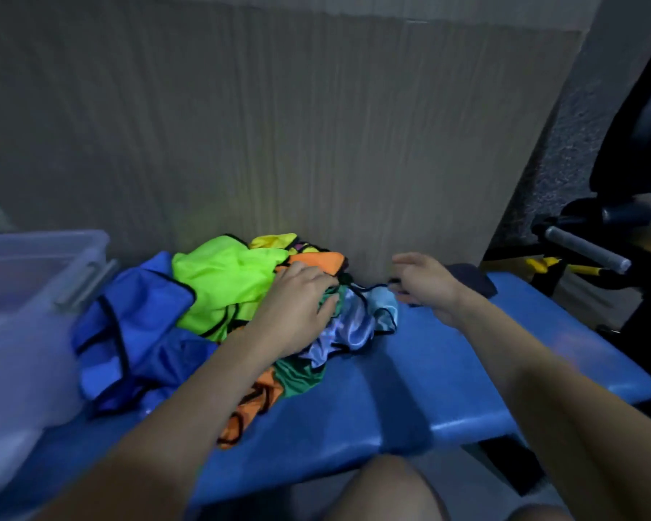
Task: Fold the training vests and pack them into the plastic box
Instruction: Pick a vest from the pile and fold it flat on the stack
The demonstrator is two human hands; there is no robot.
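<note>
A heap of crumpled training vests lies on a blue bench (pixel 448 377): a neon green vest (pixel 218 280), a dark blue vest (pixel 143 325), an orange vest (pixel 252 408), a green one and a pale blue vest (pixel 358 321). My left hand (pixel 297 298) rests on top of the heap with fingers spread over the green and pale blue fabric. My right hand (pixel 425 283) hovers just right of the pile and pinches a thin black edge strap of the pale blue vest. A clear plastic box (pixel 27 295) stands at the left end of the bench.
A tall cardboard sheet (pixel 279 126) stands upright right behind the bench. A dark cloth (pixel 474 280) lies behind my right hand. Black gym equipment with a grey handle (pixel 587 246) stands at the right. My knees show at the bottom edge.
</note>
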